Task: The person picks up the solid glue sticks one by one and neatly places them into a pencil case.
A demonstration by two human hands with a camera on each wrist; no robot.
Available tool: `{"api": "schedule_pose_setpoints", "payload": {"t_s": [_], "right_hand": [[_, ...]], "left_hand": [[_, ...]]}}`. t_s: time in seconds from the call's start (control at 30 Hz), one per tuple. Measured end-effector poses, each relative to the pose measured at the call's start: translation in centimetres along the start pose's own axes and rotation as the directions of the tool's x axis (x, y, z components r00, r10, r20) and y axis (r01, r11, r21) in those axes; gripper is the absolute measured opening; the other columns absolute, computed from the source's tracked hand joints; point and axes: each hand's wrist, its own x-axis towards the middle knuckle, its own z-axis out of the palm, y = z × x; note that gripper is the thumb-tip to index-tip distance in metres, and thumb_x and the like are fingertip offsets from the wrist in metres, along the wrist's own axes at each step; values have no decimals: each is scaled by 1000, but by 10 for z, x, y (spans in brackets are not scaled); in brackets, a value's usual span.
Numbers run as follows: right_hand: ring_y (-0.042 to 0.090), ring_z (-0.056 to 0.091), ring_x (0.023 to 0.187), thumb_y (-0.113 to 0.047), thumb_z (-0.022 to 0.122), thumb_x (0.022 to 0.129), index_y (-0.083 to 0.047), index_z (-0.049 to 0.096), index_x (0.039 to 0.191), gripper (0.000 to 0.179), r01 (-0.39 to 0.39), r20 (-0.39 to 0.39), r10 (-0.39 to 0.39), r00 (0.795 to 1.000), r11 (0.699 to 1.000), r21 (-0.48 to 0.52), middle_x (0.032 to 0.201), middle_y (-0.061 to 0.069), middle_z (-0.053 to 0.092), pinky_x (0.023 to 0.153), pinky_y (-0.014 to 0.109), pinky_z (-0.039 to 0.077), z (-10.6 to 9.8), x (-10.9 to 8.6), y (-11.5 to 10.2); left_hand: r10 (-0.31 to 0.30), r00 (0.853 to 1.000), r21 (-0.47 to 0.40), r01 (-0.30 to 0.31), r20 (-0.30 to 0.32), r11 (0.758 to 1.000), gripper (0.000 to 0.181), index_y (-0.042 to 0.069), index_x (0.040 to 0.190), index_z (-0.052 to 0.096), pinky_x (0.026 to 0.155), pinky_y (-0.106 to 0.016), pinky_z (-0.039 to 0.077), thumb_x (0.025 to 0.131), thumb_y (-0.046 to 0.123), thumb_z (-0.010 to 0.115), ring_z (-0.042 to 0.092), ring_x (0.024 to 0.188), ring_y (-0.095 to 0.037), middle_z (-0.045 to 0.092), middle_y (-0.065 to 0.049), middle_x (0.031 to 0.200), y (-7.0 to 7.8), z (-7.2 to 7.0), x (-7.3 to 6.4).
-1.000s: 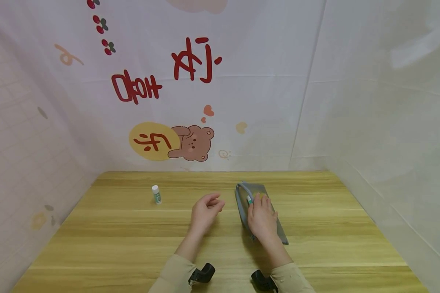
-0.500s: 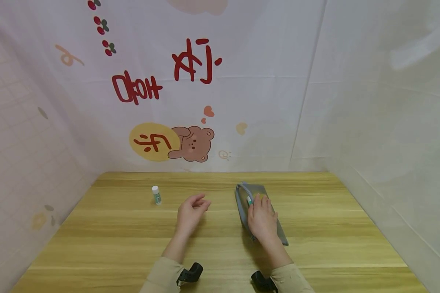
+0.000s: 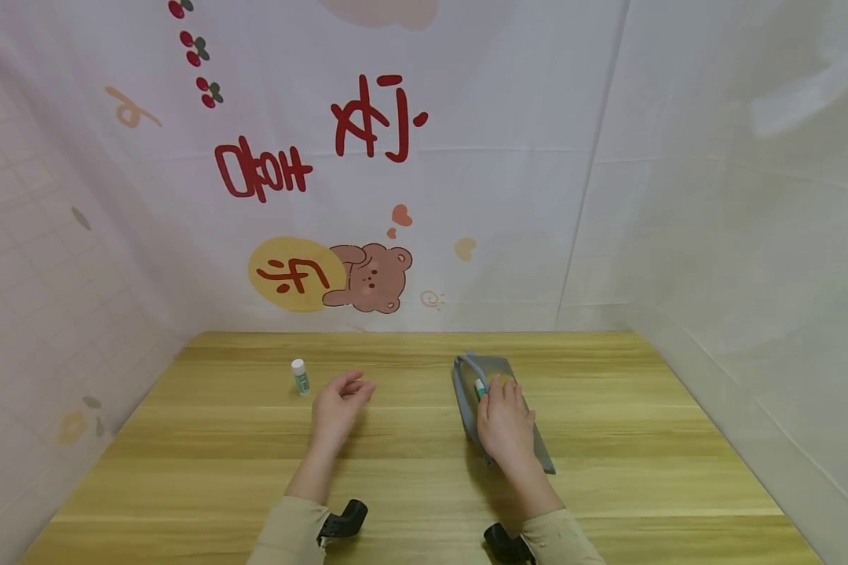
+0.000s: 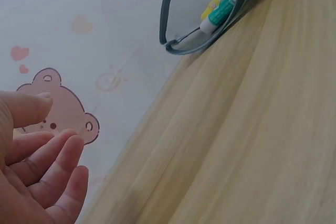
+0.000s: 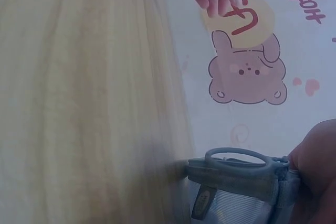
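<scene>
My left hand point(image 3: 339, 410) holds nothing; its fingers are loosely bent over the table, just right of a small glue stick point(image 3: 301, 377) with a white cap and green label. That stick stands upright. Right of centre, my right hand point(image 3: 505, 424) holds a grey-blue zip pouch point(image 3: 542, 451) from above, fingers spread across its upper side. The pouch's mouth gapes to the left. Inside, the left wrist view shows a green, white-capped glue stick point(image 4: 221, 11) beside a yellow item point(image 4: 211, 8). My right palm hides part of the pouch.
The wood-grain table point(image 3: 410, 486) runs back to a white printed curtain point(image 3: 509, 196), which also hangs on both sides. A black wrist mount point(image 3: 344, 519) sits at my left cuff and another black mount point(image 3: 506, 541) at my right.
My left hand has moved left, away from the pouch and toward the standing glue stick. My right hand and the pouch have stayed in place.
</scene>
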Motion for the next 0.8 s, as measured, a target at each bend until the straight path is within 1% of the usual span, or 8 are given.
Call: {"api": "schedule_pose_setpoints", "payload": {"t_s": [0.13, 0.23, 0.33, 0.57, 0.63, 0.73, 0.8], "right_hand": [[55, 31, 135, -20, 40, 104, 12, 40, 143, 50, -5, 4, 5, 1000, 1000, -4, 144, 39, 36, 95, 82, 28, -1, 1, -1], [54, 31, 136, -19, 40, 104, 12, 40, 143, 50, -9, 6, 9, 1000, 1000, -4, 144, 39, 36, 95, 81, 28, -2, 1, -2], [54, 31, 136, -19, 41, 104, 12, 40, 143, 50, -14, 10, 14, 1000, 1000, 0, 145, 39, 36, 95, 81, 27, -3, 3, -2], [54, 30, 136, -19, 42, 104, 12, 40, 143, 49, -5, 19, 5, 1000, 1000, 3, 145, 39, 35, 95, 82, 27, -4, 8, 1], [54, 30, 136, -19, 42, 104, 12, 40, 143, 50, -4, 24, 4, 1000, 1000, 6, 145, 39, 35, 95, 82, 27, -5, 10, 2], [54, 30, 137, -19, 42, 104, 11, 40, 143, 50, -3, 28, 3, 1000, 1000, 6, 145, 38, 35, 95, 82, 26, -5, 12, 3], [54, 30, 136, -19, 42, 104, 11, 40, 143, 50, 0, 30, 0, 1000, 1000, 6, 145, 38, 35, 95, 82, 27, -6, 14, 4]], "left_hand": [[-5, 1000, 5, 5, -16, 1000, 37, -3, 122, 66, 77, -27, 56, 91, 15, 74, 70, 92, -27, 72, -15, 103, -3, -10, 3], [-13, 1000, 5, 14, -28, 1000, 37, -4, 122, 65, 74, -19, 53, 91, 15, 74, 70, 93, -28, 71, -17, 105, -5, -17, 6], [-23, 999, 12, 23, -32, 1000, 38, -3, 124, 64, 72, -15, 51, 92, 16, 73, 69, 95, -29, 71, -17, 107, -7, -24, 7], [-39, 997, 41, 41, -61, 998, 38, 0, 124, 66, 73, -15, 50, 92, 19, 73, 68, 98, -30, 69, -17, 112, -10, -36, 10], [-40, 997, 41, 43, -66, 998, 38, -1, 124, 65, 74, -16, 50, 92, 19, 73, 68, 98, -29, 69, -17, 112, -11, -40, 10], [-52, 996, 45, 55, -70, 997, 40, -1, 124, 65, 74, -15, 50, 92, 21, 73, 68, 96, -24, 69, -16, 111, -13, -46, 12], [-60, 995, 47, 64, -75, 997, 41, -1, 125, 65, 74, -15, 50, 92, 23, 73, 67, 92, -17, 70, -15, 111, -15, -50, 12]]}}
